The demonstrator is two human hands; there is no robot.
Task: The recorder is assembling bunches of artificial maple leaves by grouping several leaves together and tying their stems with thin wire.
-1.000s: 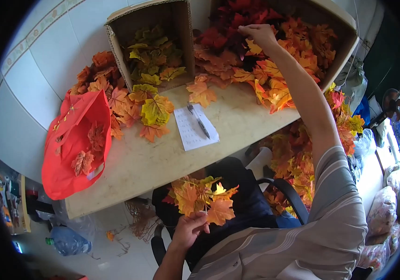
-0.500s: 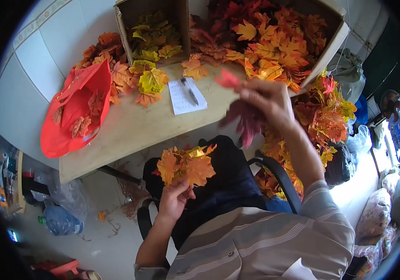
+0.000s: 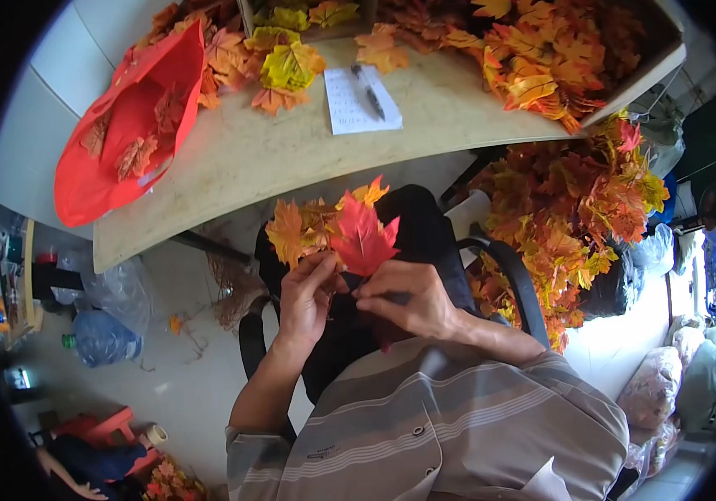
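Observation:
Over my lap, my left hand [image 3: 308, 296] pinches a small bunch of orange and yellow artificial maple leaves [image 3: 289, 235] by the lower end. Close beside it on the right, the fingers of my right hand [image 3: 408, 299] are closed on a red artificial maple leaf [image 3: 364, 236], which stands upright against the bunch. The stem ends lie between the fingertips and are mostly hidden. A bit of dark maroon leaf shows under my right hand, largely covered by it.
The table [image 3: 274, 150] ahead bears a red hat-like fabric piece [image 3: 116, 150] with leaves in it, paper [image 3: 345, 108], a pen [image 3: 368, 92] and leaf piles. A leaf-filled carton [image 3: 650, 79] stands far right. More leaves [image 3: 558, 225] hang beside the chair armrest [image 3: 512, 271]. Another person's arm [image 3: 70, 476] shows lower left.
My right hand has come down from near the table edge to my left hand, bringing the red leaf against the bunch. The view has tilted lower; my left hand keeps the bunch.

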